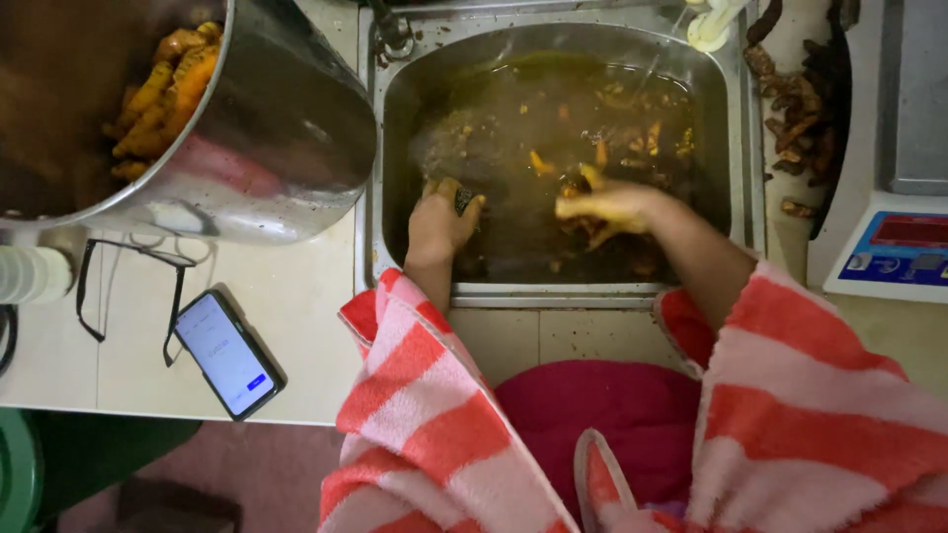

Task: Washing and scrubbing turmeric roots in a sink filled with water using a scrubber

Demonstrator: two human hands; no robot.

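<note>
Overhead view of a steel sink filled with murky brown water, in which we saw yellow-orange root pieces floating and lying submerged. The left hand rested at the near left of the basin, its fingers curled and pressed around a small dark object; we could not tell what that object was. The right hand, stained yellow, reached across the middle of the basin with its fingers partly spread over the roots; whether it pinched a piece we could not tell, since blur and water hid the fingertips. Both forearms emerged from red-and-white striped sleeves. To the left, on the pale counter, we noted a large steel pot holding cleaner orange roots, a phone with its screen lit, and eyeglasses beside it. To the right of the sink lay dark unwashed roots, near a weighing scale.
</note>
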